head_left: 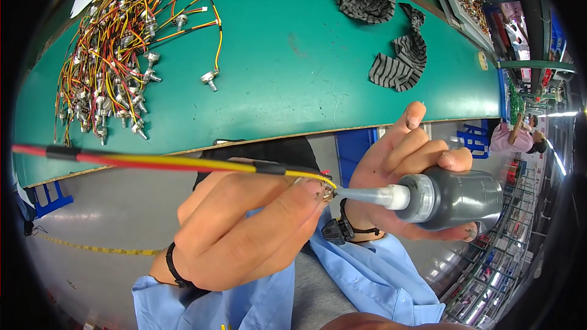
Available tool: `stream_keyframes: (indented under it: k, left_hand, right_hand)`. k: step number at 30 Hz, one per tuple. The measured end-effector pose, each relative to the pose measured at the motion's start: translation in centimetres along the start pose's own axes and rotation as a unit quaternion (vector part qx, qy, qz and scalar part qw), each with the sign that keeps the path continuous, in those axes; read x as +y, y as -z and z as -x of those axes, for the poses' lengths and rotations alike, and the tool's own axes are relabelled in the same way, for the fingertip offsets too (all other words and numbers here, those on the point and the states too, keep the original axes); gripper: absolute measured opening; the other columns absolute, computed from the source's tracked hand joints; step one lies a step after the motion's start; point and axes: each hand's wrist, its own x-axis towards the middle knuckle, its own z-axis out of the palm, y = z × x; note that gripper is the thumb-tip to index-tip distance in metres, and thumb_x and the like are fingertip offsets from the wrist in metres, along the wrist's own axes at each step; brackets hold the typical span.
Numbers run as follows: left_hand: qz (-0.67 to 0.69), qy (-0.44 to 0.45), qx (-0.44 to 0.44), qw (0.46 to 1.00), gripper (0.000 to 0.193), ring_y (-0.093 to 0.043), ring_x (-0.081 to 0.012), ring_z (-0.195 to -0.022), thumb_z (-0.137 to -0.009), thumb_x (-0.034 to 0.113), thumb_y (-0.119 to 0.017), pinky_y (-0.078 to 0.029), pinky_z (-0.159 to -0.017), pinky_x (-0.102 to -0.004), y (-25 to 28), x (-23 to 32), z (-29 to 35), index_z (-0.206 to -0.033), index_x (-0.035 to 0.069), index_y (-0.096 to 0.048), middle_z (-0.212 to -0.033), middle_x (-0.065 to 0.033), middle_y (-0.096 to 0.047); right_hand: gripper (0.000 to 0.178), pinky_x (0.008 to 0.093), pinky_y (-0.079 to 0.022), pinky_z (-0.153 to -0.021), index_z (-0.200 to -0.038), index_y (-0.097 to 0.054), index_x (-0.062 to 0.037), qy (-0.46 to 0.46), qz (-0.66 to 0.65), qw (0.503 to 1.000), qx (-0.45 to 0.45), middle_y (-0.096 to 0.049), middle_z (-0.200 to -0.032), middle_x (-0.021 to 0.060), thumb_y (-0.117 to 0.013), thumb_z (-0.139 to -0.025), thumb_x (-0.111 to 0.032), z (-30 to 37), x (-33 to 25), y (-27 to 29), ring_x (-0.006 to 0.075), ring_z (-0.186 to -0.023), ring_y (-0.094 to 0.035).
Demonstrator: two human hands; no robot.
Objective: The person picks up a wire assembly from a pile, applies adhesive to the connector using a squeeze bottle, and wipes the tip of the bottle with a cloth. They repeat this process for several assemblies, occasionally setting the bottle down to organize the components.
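Close to the camera, my left hand [244,226] pinches a small wired metal part, which looks like a potentiometer [329,192]. Its red, yellow and black wires [162,161] stretch away to the left. The fingertips hide most of the metal body. My right hand [388,162] is wrapped round a squeeze bottle [469,198] of dark liquid, tilted onto its side. From its white collar a thin translucent nozzle [364,195] points left, its tip at the solder end of the part. Whether the tip touches, I cannot tell.
A heap of wired potentiometers [107,73] covers the left of the green table [269,49], with one potentiometer [209,79] apart. Two striped cloths [400,64] lie at the far right. Blue stools [52,198] stand below, and a person in pink [516,137] is off right.
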Motion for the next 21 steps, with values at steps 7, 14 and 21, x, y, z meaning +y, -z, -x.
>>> stream_keyframes:
  k: [7, 14, 21]
  left_hand:
    - [-0.015, -0.010, 0.034, 0.999, 0.047, -0.062, -0.0169, -0.065, -0.058, -0.010, -0.077, -0.051, -0.058, -0.0267, -0.32, -0.28, 0.22, -0.102, 0.002, -0.066, -0.085, -0.0087, -0.066]
    - [0.000, -0.002, -0.014, 1.000, 0.036, -0.061, -0.0236, -0.063, -0.069, -0.012, -0.071, -0.049, -0.053, -0.0300, -0.03, 0.08, -0.14, -0.101, -0.004, -0.056, -0.077, -0.0202, -0.062]
    - [0.020, 0.013, 0.011, 1.000, 0.040, -0.062, -0.0217, -0.062, -0.063, -0.010, -0.075, -0.050, -0.054, -0.0286, -0.42, -0.05, -0.20, -0.100, -0.003, -0.062, -0.079, -0.0145, -0.064]
  right_hand:
    - [0.071, 0.0402, -0.027, -0.089, -0.106, -0.052, -0.0016, 0.007, -0.002, 1.000, 0.021, -0.034, -0.052, -0.0001, -0.044, -0.085, -0.069, 0.15, 0.06, -0.12, 0.0115, -0.047, -0.030]
    - [0.070, 0.0400, -0.026, -0.091, -0.104, -0.051, -0.0011, 0.007, -0.010, 1.000, 0.029, -0.034, -0.053, -0.0002, -0.045, -0.085, -0.068, 0.16, 0.00, 0.03, 0.0117, -0.048, -0.029]
    - [0.071, 0.0402, -0.027, -0.091, -0.103, -0.050, 0.0000, 0.013, -0.008, 1.000, 0.028, -0.033, -0.053, -0.0005, -0.044, -0.085, -0.068, 0.18, 0.14, 0.30, 0.0119, -0.047, -0.029]
